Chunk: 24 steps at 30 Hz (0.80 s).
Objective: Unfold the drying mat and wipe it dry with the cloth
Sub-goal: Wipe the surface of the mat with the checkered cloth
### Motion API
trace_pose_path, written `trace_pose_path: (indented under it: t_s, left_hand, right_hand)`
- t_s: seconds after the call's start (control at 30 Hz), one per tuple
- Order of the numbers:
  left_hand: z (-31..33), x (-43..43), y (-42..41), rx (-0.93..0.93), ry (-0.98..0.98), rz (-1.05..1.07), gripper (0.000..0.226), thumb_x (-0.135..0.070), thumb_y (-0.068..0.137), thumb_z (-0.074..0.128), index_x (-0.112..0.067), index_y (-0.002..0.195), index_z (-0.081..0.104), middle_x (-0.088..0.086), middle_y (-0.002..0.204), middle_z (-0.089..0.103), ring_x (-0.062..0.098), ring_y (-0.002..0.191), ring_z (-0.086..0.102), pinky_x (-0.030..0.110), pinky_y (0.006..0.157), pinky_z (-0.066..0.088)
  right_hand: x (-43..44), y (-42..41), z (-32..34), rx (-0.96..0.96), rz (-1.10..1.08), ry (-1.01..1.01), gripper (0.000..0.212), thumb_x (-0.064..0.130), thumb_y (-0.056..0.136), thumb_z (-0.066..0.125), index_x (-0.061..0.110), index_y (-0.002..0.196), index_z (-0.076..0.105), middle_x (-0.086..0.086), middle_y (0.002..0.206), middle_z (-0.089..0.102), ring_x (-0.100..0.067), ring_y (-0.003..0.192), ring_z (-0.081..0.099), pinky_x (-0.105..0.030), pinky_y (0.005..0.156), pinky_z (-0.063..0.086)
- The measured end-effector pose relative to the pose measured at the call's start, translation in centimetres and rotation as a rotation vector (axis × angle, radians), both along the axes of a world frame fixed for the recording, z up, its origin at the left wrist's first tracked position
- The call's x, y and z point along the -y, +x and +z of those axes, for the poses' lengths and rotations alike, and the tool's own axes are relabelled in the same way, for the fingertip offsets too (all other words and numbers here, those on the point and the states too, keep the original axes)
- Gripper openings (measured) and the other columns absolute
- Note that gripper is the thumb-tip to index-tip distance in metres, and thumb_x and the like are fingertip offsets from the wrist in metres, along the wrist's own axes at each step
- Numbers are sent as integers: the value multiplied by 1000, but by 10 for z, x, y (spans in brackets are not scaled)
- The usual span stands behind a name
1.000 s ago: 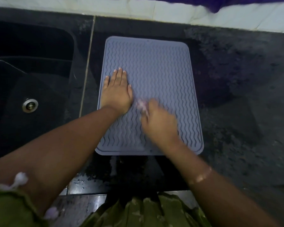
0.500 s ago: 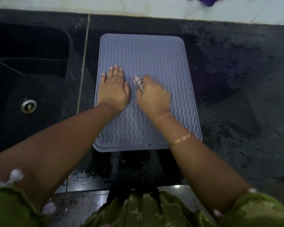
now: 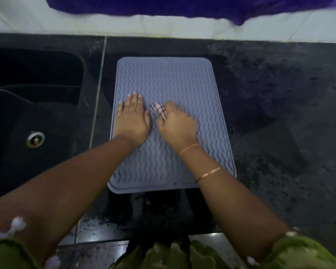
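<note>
A grey drying mat with wavy ridges lies unfolded and flat on the black counter. My left hand presses palm-down on the mat's left side, fingers together and straight. My right hand rests on the mat's middle, closed over a small pink checked cloth. Only a corner of the cloth pokes out past my fingers; the remainder is hidden under the hand.
A black sink with a metal drain lies left of the mat. The black counter extends right, with wet patches near its front edge. A purple cloth hangs over the white tiled wall behind.
My right hand slid the cloth away from me, from the mat's near part up to its middle beside my left hand. The left hand stayed pressed in place.
</note>
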<state>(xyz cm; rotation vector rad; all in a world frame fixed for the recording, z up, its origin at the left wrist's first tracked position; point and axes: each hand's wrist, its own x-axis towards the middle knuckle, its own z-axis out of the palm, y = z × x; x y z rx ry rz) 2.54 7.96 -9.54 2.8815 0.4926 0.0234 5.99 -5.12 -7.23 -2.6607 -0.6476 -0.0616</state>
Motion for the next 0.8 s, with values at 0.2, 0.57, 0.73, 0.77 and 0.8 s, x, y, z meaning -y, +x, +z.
trace_pose_path:
  t_s: [0.2,0.57,0.73,0.77,0.8]
  left_hand:
    - [3,1,0,56,-30,3,56,-26,96,36,-3,146,26,13,155,24,25,144,19,38,119,7]
    - [-4,0,21,113,53,88,66,-52,92,34,-12,144,27,17,154,21,31,144,11,49,115,-6]
    - [-10,-6,28,-37,48,1,67,-60,91,10,-31,150,-2,5,160,-7,23,146,-12,47,113,-16]
    - [-11,-6,28,-41,51,-5,67,-61,90,7,-31,150,-3,5,160,-8,22,146,-13,47,113,-16]
    - [-11,-7,28,-41,53,-12,68,-61,90,5,-31,150,-3,5,160,-8,23,146,-13,46,113,-16]
  right_hand:
    - [43,-52,6,-113,52,31,27,27,83,59,10,103,55,-11,82,65,-30,68,62,-29,51,41]
    - [16,66,14,19,140,-28,33,18,85,54,26,118,54,-12,104,56,-33,96,54,-41,81,44]
    - [4,77,-8,195,136,-113,35,13,78,58,22,113,60,-16,96,56,-36,86,56,-43,71,46]
    - [-2,98,-8,191,141,-107,37,13,79,57,23,115,58,-16,100,56,-37,88,56,-44,73,47]
    - [-11,120,-8,173,138,-114,39,13,80,57,23,117,56,-17,105,56,-37,92,55,-45,77,48]
